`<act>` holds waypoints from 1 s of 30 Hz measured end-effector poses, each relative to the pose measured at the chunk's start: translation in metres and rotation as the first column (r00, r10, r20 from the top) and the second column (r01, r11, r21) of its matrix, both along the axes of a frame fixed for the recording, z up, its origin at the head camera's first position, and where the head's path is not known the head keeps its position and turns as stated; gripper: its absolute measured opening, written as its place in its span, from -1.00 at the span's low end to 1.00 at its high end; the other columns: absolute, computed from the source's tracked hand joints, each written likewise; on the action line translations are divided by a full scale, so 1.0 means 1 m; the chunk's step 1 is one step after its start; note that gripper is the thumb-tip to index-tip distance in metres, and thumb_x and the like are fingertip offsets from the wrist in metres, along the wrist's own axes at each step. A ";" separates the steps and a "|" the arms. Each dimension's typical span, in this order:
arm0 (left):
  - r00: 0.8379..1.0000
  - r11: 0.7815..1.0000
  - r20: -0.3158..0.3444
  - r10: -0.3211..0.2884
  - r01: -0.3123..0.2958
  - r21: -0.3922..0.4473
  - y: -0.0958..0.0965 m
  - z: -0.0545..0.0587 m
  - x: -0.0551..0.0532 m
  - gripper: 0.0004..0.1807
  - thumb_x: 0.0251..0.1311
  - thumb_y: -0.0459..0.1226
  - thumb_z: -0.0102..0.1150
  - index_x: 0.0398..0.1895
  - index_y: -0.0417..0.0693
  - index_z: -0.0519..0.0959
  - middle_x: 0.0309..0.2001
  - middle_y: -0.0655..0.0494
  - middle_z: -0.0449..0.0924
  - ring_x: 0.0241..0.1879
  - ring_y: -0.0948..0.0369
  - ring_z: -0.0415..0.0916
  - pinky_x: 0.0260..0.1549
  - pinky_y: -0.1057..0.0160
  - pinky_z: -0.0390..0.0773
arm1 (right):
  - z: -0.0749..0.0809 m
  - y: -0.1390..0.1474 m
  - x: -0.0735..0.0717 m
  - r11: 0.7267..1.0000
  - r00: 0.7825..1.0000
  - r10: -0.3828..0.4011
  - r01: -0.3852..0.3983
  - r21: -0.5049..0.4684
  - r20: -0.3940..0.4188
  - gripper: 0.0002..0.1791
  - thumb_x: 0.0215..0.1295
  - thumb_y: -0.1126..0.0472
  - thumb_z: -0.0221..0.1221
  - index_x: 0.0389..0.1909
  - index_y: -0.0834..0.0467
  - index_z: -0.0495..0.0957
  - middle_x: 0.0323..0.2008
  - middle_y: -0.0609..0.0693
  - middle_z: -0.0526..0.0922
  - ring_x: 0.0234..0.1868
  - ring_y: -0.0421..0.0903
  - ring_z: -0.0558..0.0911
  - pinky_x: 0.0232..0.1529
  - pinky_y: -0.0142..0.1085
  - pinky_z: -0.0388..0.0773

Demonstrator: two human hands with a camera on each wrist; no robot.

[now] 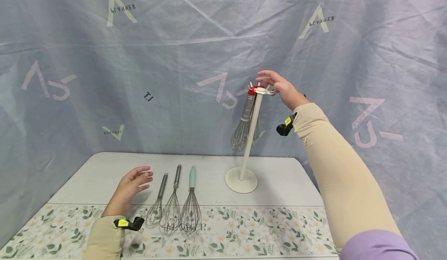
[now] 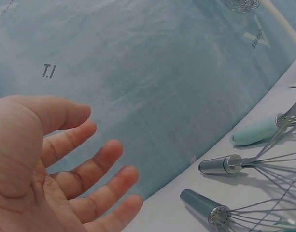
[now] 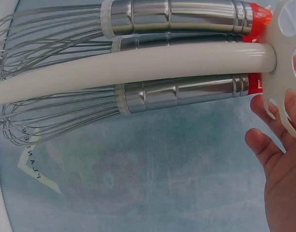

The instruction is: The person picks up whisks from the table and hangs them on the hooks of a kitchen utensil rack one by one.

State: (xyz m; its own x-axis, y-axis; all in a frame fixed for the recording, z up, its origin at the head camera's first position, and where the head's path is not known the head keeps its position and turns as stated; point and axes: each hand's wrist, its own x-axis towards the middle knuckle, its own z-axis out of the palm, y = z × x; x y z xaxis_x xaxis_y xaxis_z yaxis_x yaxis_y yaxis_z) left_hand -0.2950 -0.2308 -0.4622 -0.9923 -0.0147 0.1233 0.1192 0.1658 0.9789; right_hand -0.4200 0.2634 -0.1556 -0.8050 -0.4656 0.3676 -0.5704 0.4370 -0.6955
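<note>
A white stand (image 1: 252,132) with a ring of hooks (image 1: 261,91) on top holds hanging whisks (image 1: 240,134) with steel handles and red ends. Three of their handles (image 3: 186,89) show in the right wrist view. My right hand (image 1: 284,91) is at the hooks, its fingers loosely bent around and behind them, with no whisk in it. My left hand (image 1: 128,186) hovers over the table, fingers spread and relaxed, holding nothing. To its right lie two whisks with grey metal handles (image 1: 162,186) (image 1: 177,176) and one with a mint handle (image 1: 192,177).
The stand's round white base (image 1: 232,180) rests on the white table (image 1: 115,163) near its back right. A floral mat (image 1: 265,229) runs along the table's front. Behind hangs a grey-blue printed cloth (image 1: 167,77).
</note>
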 end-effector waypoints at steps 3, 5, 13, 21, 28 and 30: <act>1.000 1.000 -0.003 0.000 0.000 0.003 -0.001 -0.001 0.000 -0.42 0.56 -0.03 -0.03 0.43 -0.22 0.28 0.28 -0.24 0.44 0.10 0.27 0.57 0.12 0.08 0.55 | -0.001 0.001 0.000 1.000 1.000 -0.010 0.009 -0.011 -0.006 -0.05 -0.08 0.52 -0.33 0.51 0.15 0.16 0.47 0.08 0.32 0.30 0.07 0.28 -0.06 -0.04 0.12; 1.000 1.000 -0.009 -0.001 0.001 0.007 -0.003 -0.002 0.000 -0.42 0.55 -0.04 -0.02 0.43 -0.22 0.28 0.27 -0.22 0.46 0.08 0.29 0.58 0.10 0.12 0.57 | -0.002 0.002 0.002 1.000 1.000 -0.021 0.021 -0.009 -0.012 -0.07 -0.06 0.51 -0.33 0.50 0.17 0.17 0.47 0.08 0.33 0.26 0.06 0.29 -0.06 -0.06 0.13; 0.999 1.000 -0.030 -0.017 0.017 -0.003 -0.009 -0.004 0.001 -0.39 0.53 0.02 -0.02 0.44 -0.18 0.27 0.22 -0.08 0.49 0.08 0.30 0.57 0.05 0.21 0.59 | -0.003 0.008 0.007 0.997 0.998 -0.056 0.058 0.042 -0.043 -0.13 0.01 0.47 -0.34 0.50 0.19 0.18 0.49 0.11 0.26 0.30 0.11 0.25 0.09 0.05 0.10; 0.999 0.999 -0.017 -0.036 0.036 0.000 -0.012 -0.004 0.000 -0.39 0.53 0.02 -0.02 0.45 -0.16 0.27 0.16 0.11 0.54 0.09 0.27 0.58 0.06 0.20 0.59 | 0.006 0.014 0.018 0.982 0.997 -0.075 0.073 0.173 0.003 -0.20 0.28 0.38 -0.29 0.61 0.12 -0.05 0.57 0.17 0.03 0.41 0.19 0.16 0.09 0.03 0.14; 0.997 0.999 0.076 -0.033 0.034 -0.009 -0.004 -0.012 -0.008 -0.37 0.55 -0.03 -0.02 0.50 -0.20 0.20 0.34 -0.30 0.37 0.22 0.00 0.51 0.16 0.01 0.52 | 0.013 0.011 0.024 0.967 0.993 -0.104 0.088 0.237 0.056 -0.28 0.49 0.26 -0.24 0.64 0.07 -0.15 0.60 0.17 -0.07 0.50 0.24 0.05 0.35 0.22 0.05; 0.993 1.000 0.112 -0.025 0.026 -0.011 0.000 -0.018 -0.010 -0.32 0.54 -0.02 0.01 0.54 -0.17 0.15 0.38 -0.33 0.32 0.28 -0.11 0.43 0.21 -0.08 0.47 | 0.015 0.011 0.026 0.966 0.993 -0.107 0.090 0.244 0.057 -0.28 0.49 0.26 -0.22 0.64 0.06 -0.13 0.60 0.16 -0.07 0.51 0.23 0.05 0.38 0.23 0.02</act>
